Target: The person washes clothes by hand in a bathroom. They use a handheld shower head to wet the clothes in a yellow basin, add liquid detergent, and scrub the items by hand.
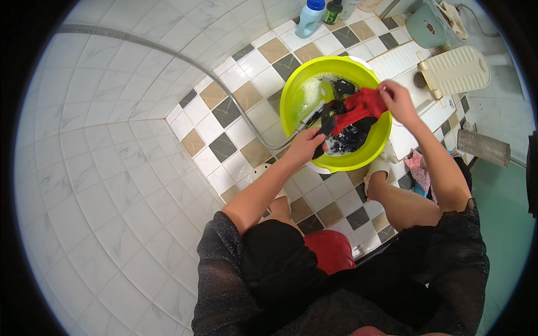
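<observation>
A yellow-green plastic basin (pixel 290 90) stands on the tiled floor with soapy water and foam in it. My right hand (pixel 397 101) pinches a red piece of cloth (pixel 363 103) near the basin's right rim. Lower left, my left hand (pixel 307 145) grips a black piece of cloth (pixel 327 122) that meets the red one; whether they are one garment I cannot tell. Beneath them, wet black clothes (pixel 355 136) lie in the water. A chrome shower head (pixel 311 115) reaches over the basin's left side, close to my left hand.
The shower hose (pixel 235 103) curves in from the left wall. Bottles, including a light-blue one (pixel 310 21), stand at the back. Right are a squat toilet (pixel 405 80), a cream ribbed board (pixel 456 71), a green bucket (pixel 426 27), a brush (pixel 483 147) and piled clothes (pixel 422 172). A red stool (pixel 332 252) is below me.
</observation>
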A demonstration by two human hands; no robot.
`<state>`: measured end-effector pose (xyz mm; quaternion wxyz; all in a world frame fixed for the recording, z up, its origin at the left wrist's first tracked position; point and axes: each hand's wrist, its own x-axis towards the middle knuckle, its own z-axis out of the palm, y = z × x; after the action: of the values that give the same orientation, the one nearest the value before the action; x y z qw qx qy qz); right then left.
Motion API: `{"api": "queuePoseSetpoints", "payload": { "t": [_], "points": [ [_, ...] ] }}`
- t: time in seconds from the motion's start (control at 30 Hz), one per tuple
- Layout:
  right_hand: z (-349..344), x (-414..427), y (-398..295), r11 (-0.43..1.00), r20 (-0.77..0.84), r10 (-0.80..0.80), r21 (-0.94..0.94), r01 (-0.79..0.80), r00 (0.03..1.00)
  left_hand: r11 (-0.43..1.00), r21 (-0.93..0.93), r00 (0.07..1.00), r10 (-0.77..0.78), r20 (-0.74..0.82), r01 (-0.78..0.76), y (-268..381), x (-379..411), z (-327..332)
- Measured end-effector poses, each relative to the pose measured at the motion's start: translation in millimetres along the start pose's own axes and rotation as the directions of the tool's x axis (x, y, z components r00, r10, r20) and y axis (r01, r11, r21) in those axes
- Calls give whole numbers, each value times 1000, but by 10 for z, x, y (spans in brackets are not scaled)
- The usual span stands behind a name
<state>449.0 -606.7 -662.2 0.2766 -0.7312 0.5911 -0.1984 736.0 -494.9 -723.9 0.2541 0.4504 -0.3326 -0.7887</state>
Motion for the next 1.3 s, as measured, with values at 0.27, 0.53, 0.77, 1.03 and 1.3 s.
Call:
{"api": "queuePoseSetpoints", "payload": {
  "t": [0.27, 0.53, 0.77, 1.03, 1.3],
  "points": [
    [-22, 59, -15, 992, 314, 72, 76, -100, 947, 971, -148, 982, -186, 31, 189, -194, 67, -1],
    [609, -296, 19, 971, 781, -42, -115, 209, 623, 978, -116, 977, -185, -103, 173, -389, 104, -146],
    [1450, 470, 691, 937, -95, 110, -322, -135, 989, 996, -67, 952, -79, -295, 62, -92, 446, -353],
    [1243, 636, 710, 792, 182, 537, 229, -566, 824, 982, -158, 973, -131, -188, 102, 157, 523, -565],
    [-213, 148, -351, 714, 621, 191, 443, -542, 760, 897, -422, 991, -114, 71, 134, 114, 178, -363]
  ]
}}
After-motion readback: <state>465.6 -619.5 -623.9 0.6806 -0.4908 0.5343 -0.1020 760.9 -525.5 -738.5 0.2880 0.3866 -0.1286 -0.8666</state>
